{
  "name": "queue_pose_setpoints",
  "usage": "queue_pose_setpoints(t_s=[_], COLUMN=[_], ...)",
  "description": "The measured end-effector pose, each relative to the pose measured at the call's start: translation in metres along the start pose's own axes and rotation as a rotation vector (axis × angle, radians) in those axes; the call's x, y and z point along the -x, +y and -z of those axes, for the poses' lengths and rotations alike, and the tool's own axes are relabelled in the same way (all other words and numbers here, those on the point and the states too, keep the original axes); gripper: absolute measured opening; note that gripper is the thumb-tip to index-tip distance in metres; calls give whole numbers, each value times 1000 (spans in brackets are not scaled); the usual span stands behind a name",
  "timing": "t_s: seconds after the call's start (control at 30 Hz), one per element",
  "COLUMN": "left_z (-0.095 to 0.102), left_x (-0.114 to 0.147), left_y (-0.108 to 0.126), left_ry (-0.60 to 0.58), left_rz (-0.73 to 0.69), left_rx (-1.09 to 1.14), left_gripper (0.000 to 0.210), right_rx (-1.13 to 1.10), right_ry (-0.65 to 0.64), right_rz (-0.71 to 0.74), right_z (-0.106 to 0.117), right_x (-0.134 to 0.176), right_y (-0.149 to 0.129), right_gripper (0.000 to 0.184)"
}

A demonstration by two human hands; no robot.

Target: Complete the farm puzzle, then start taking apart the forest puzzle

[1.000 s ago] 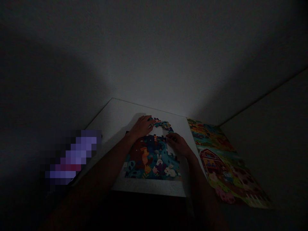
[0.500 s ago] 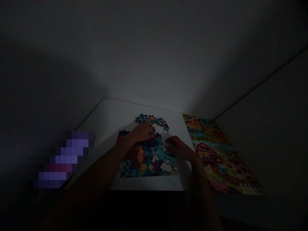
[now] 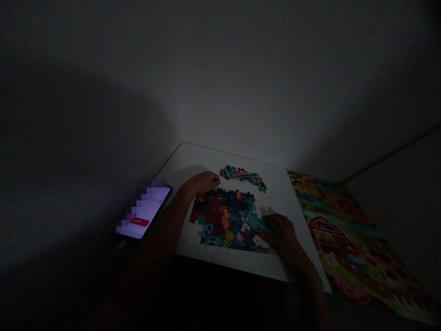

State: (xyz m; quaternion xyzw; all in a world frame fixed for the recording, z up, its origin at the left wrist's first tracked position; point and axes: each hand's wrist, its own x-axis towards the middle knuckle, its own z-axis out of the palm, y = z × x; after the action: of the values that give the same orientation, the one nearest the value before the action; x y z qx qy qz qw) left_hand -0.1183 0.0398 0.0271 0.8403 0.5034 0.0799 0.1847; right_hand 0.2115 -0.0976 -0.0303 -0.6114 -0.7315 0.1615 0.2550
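A partly joined jigsaw puzzle [image 3: 227, 220], with rabbits and other animals on a dark blue and red picture, lies on the white board. My left hand [image 3: 206, 180] is closed just above its upper left edge, fingers curled inward; whatever may be in them is hidden. At the puzzle's right side, my right hand [image 3: 283, 232] rests with thumb and fingers apart, fingertips on the blue part by the white rabbit. Beyond the puzzle lies a curved cluster of puzzle pieces [image 3: 241, 174].
A lit phone [image 3: 146, 216] with a red button on its screen is left of my left forearm. The white board [image 3: 188, 161] meets pale walls. Colourful farm and animal pictures [image 3: 339, 239] lie along the right.
The view has shifted left, so the board appears farther right. My left hand has drawn back off the puzzle to its upper left. My right hand has moved lower along the right side, fingers spread.
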Motion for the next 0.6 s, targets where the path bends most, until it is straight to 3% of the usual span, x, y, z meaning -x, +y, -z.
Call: queue_pose_setpoints(t_s=[0.13,0.23,0.37,0.47,0.6], left_z=[-7,-28,-58,-67,-66], left_x=[46,91,145,163,160], left_y=[-5,1,8,8,4], left_ry=[113,289,417,430,427], left_rz=[99,155,128,76,73], left_rx=[-46,-61,-25,-19,9], left_gripper=[32,36,36,41,38], right_rx=[-7,-17,-25,-25,-14], right_ry=[15,58,68,80,76], right_rz=[6,6,7,12,-13], right_z=[1,-2,-5,-6,-6], right_x=[-1,1,4,4,2], right_y=[0,1,4,5,5], right_gripper=[43,47,54,57,55])
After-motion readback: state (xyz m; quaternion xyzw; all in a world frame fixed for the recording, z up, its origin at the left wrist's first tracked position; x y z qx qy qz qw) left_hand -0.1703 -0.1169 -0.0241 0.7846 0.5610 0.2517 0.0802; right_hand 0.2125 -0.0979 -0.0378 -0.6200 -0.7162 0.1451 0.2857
